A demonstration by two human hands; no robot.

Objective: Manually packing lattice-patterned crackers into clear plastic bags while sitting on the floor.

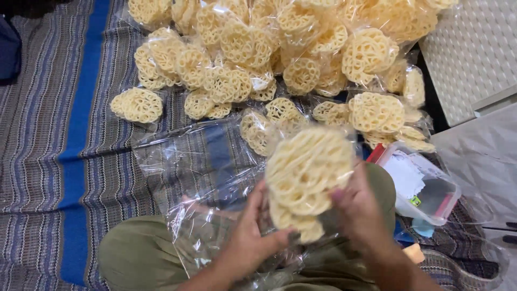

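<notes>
1. The stack of lacy crackers (304,178) sits near the middle of the scene, held up over the person's lap between both hands. It is pale yellow, made of round latticed discs laid flat on one another; I judge at least 4 discs, though motion blur keeps me from a sure count.
2. Handling, as a judgement: the discs look very light, stiff and brittle, with thin loops that would snap under a pinch. They look dry rather than slippery. The safest hold is from the rim on 2 opposite sides, with support beneath the lowest disc, not pressure on the open centres.
3. The left hand (249,237) is closed around the near-left edge of the stack, thumb up against the lowest discs.
4. The right hand (360,210) clasps the right edge, fingers curled round the rim.
5. A loose clear plastic bag (204,215) lies crumpled under and left of the hands, across the olive-green trousers (134,253). Thin and slick, it would slide and crease easily.
6. Far across the scene lies a heap of bagged crackers (258,48), well over 10 packets; 1 packet (137,105) lies apart on the left.
7. To the right stands 1 clear plastic box (425,188) holding paper slips.
8. Everything rests on 1 striped mat (48,134) with a blue band.
</notes>
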